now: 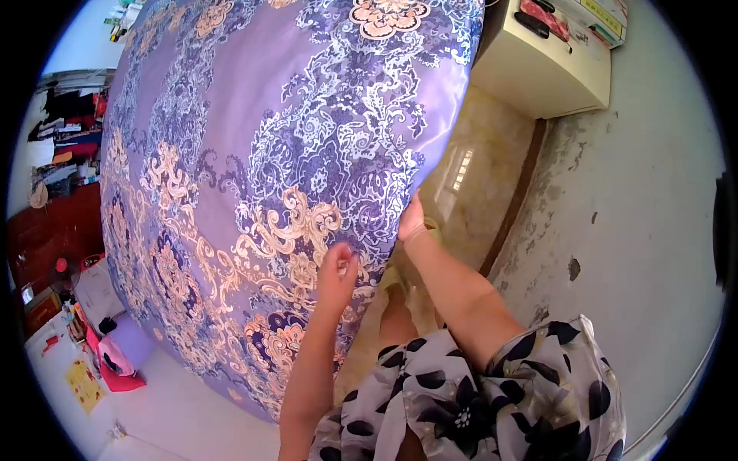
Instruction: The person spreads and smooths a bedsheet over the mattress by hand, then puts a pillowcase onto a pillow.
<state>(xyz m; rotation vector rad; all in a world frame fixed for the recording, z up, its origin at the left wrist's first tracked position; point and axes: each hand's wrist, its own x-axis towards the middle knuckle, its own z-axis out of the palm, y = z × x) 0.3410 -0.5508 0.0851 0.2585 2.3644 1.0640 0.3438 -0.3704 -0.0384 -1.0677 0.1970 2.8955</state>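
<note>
Edge-straightening, I judged: my right hand met the bedspread, left hand curled; couldn't tell either grip; smoothing seemed next.

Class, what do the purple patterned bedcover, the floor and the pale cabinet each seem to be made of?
Bedcover: satin-like fabric, perhaps polyester, as it drapes softly and shines along its edge.
Floor: probably glazed tile or polished stone, glossy, since it mirrors bright light.
Cabinet: smooth, perhaps painted wood or laminated board, judging by its flat, even faces.
</note>
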